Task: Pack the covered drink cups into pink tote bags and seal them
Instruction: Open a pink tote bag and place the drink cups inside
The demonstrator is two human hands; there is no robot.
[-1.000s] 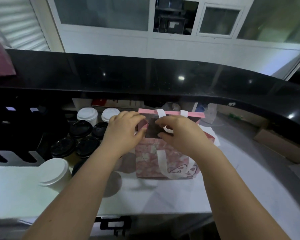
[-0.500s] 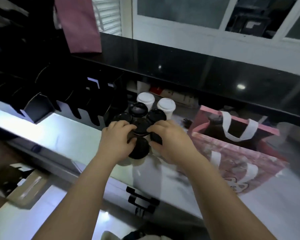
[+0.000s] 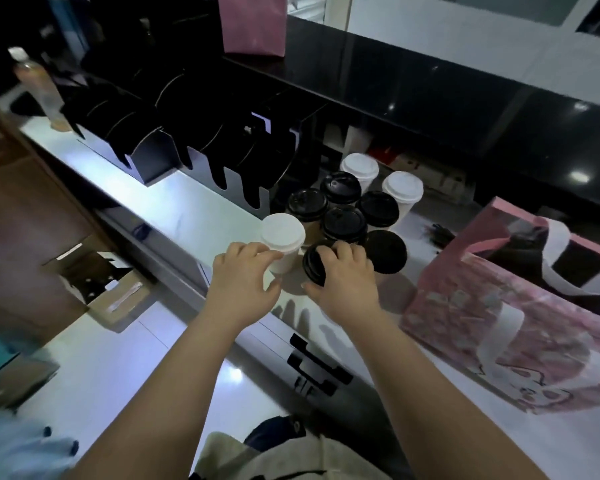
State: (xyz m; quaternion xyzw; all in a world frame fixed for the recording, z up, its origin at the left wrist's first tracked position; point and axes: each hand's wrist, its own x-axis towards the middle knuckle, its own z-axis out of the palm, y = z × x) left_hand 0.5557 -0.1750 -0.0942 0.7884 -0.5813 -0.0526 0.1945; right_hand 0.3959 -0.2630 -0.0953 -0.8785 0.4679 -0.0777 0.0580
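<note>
Several lidded drink cups stand bunched on the white counter (image 3: 194,216), some with black lids, some with white. My right hand (image 3: 343,275) grips a black-lidded cup (image 3: 313,264) at the front of the bunch and tilts it toward me. My left hand (image 3: 245,275) is curled around the side of a white-lidded cup (image 3: 283,233) next to it. To the right stands an open pink tote bag (image 3: 492,320) with white handles; its inside is dark.
Black cup and lid dispensers (image 3: 201,147) line the counter's back left, with a bottle (image 3: 37,86) at the far end. A raised black ledge (image 3: 430,88) runs behind, with another pink bag (image 3: 252,24) on it. An open cardboard box (image 3: 101,285) sits below on the left.
Both hands left the tote bag's top and went left to the cups. The right hand took a black-lidded cup and tilted it; the left closed on a white-lidded one. The view swung left.
</note>
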